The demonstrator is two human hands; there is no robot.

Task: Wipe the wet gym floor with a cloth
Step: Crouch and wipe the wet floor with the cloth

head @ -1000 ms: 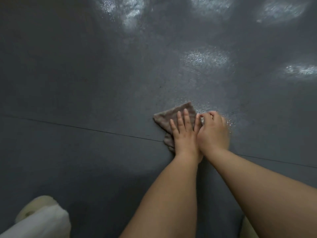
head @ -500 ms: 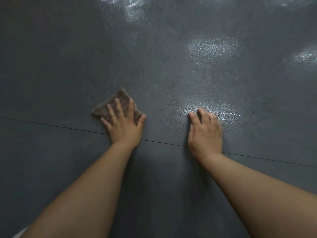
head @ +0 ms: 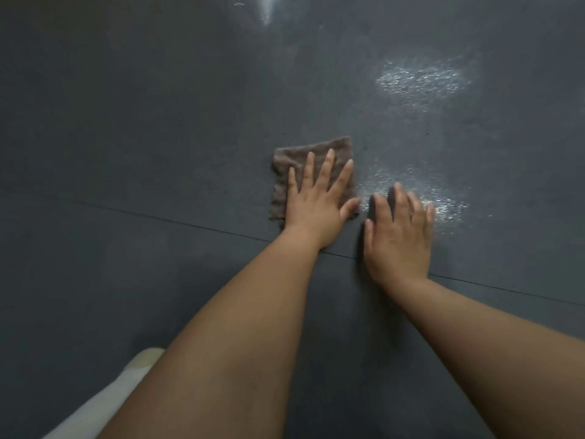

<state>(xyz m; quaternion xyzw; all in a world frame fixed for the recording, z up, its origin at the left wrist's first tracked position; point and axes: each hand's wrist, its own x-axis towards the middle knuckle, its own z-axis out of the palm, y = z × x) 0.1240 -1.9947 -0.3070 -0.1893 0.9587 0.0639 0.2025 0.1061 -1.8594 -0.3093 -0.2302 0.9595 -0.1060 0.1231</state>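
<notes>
A small brown cloth (head: 292,163) lies flat on the dark grey gym floor (head: 158,122). My left hand (head: 319,201) presses on the cloth with straight, spread fingers and covers its near right part. Just to the right, my right hand (head: 399,236) rests flat on the bare floor with its fingers extended, apart from the cloth. A shiny wet patch (head: 414,191) glistens just beyond the right hand's fingertips and right of the cloth.
Another wet, glinting patch (head: 421,79) lies farther off to the right, and a bright streak (head: 267,11) at the top edge. A thin seam (head: 158,217) crosses the floor under both wrists. A white clothed knee (head: 104,403) shows at the bottom left.
My left hand has slid the cloth from the left back to the right, close to my right hand. The right hand has stayed flat on the floor.
</notes>
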